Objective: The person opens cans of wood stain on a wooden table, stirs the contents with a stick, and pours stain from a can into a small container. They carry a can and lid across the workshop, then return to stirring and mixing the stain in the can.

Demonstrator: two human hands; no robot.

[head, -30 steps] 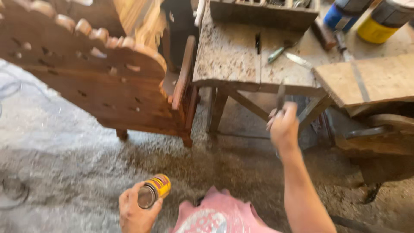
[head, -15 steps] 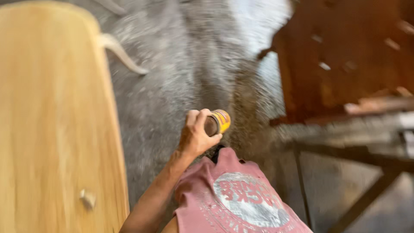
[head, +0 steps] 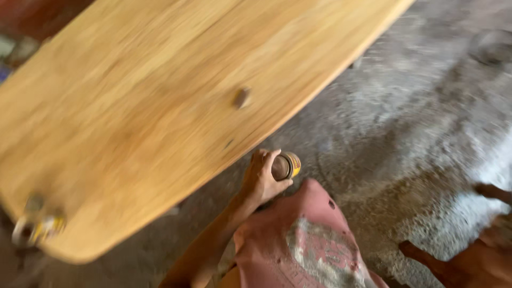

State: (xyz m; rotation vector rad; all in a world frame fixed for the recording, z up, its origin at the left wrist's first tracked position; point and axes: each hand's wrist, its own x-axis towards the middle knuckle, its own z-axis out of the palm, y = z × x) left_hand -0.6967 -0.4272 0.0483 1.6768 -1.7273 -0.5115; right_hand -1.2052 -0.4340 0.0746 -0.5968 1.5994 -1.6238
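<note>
Dusty grey floor (head: 405,122), wooden counter (head: 160,106) above the grip — left hand (head: 261,178) clasps small yellow can (head: 286,166); right hand unseen.

Smooth pale wooden tabletop (head: 160,96), metal tin (head: 286,166), rough dusty concrete floor (head: 416,138).

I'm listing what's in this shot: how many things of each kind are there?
Cans: 2, one in the left hand at, one on the tabletop
Wooden tabletops: 1
Knots: 1
Total: 4
</note>
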